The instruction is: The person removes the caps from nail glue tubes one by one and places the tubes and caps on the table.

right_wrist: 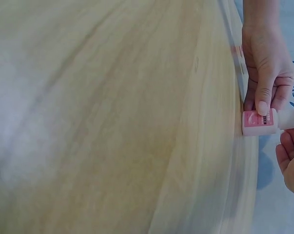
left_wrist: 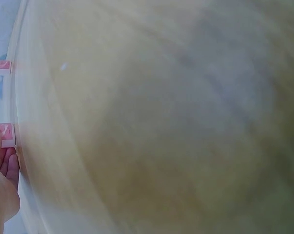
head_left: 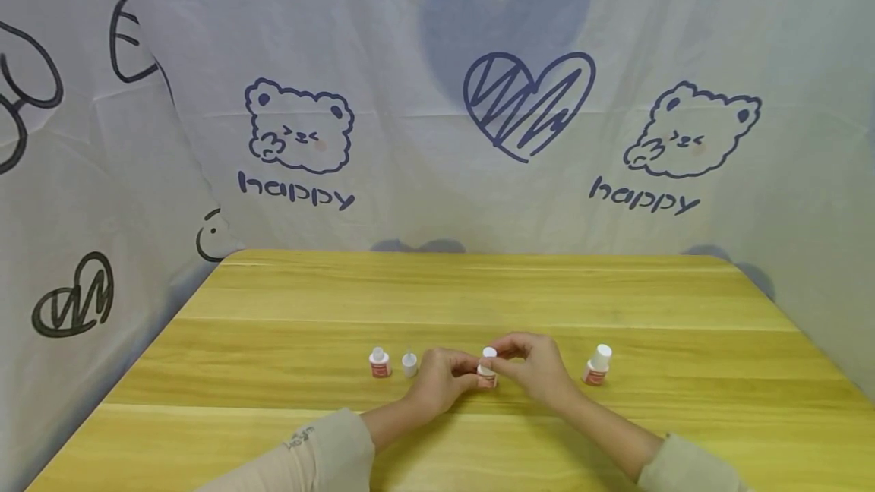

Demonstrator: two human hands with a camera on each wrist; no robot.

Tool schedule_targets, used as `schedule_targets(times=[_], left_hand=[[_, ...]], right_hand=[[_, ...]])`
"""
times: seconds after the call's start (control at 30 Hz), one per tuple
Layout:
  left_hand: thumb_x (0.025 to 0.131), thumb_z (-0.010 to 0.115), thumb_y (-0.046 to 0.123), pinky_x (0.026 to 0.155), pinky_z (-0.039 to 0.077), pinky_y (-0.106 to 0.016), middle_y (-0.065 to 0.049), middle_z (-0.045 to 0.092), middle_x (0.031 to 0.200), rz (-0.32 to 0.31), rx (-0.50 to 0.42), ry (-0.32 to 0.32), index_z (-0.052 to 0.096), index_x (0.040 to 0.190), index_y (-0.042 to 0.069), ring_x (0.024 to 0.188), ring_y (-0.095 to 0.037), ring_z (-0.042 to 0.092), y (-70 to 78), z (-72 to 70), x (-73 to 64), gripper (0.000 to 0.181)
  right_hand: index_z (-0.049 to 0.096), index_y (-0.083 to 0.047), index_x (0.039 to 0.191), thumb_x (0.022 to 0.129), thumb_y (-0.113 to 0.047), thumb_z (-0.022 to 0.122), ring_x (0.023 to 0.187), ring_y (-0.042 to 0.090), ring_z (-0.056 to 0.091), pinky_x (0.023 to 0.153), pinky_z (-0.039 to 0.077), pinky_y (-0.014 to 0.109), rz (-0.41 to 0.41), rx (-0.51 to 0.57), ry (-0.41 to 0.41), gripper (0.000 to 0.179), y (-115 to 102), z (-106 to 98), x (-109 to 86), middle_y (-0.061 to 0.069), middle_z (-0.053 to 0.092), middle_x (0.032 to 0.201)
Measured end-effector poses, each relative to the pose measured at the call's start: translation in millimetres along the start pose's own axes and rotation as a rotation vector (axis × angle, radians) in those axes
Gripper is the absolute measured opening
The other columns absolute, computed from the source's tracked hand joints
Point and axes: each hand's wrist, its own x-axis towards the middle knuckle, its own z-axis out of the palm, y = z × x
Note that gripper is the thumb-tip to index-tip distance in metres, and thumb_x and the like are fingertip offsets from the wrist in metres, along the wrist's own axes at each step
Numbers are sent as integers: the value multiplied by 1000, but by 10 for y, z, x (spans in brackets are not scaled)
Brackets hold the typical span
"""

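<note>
My left hand (head_left: 437,384) pinches the body of a small white bottle (head_left: 487,380) with a pink-red label, upright at the table's middle. Around its white cap (head_left: 489,353), the fingers of my right hand (head_left: 536,369) grip from the other side. The right wrist view shows the left thumb lying on the label of this bottle (right_wrist: 259,123) and the right fingers at the cap. Left of my left hand, a similar bottle (head_left: 380,364) stands uncapped, and a white cap (head_left: 409,365) with a thin upright stem sits beside it.
A third such bottle (head_left: 597,366), with its white cap on, stands to the right of my right hand. The wooden table (head_left: 465,294) reaches back to a pale cloth (head_left: 410,173) printed with hearts and bears. Another cloth hangs along the left side.
</note>
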Motion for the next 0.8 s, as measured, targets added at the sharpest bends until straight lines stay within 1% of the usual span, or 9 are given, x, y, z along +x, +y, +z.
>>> schedule_targets(times=[0.13,0.37,0.5,0.67,0.8], left_hand=[[73,71,18,66,50,-10,-9,71,85,-4,3,-5,72,87,4,79,-17,68,9,2,1,20],[72,71,18,65,50,-9,-9,71,85,-35,6,-9,72,87,4,78,-16,68,11,1,8,20],[72,72,18,63,49,-9,-10,71,84,-30,14,-2,72,87,4,77,-15,68,14,-1,14,21],[72,72,17,64,50,-10,-10,71,83,-19,22,-5,72,87,3,76,-16,68,31,-10,17,21],[72,73,16,64,50,-10,-11,71,83,-19,15,-6,71,87,2,76,-17,68,41,-15,15,21]], right_hand=[[69,-4,86,76,-18,72,79,11,62,69,52,21,12,-16,-7,18,-8,-10,-2,9,70,84],[69,-3,88,78,-21,70,83,15,64,71,53,22,-21,-14,-65,20,-2,-47,12,11,70,89],[69,-2,91,80,-22,68,85,17,64,72,53,22,-37,-13,-101,23,-1,-71,20,12,70,91],[67,1,95,82,-17,66,88,22,64,76,53,23,-60,-13,-129,22,-1,-81,29,15,68,96],[65,7,99,84,-13,64,89,22,64,78,53,25,-95,-6,-147,25,5,-85,32,18,67,98]])
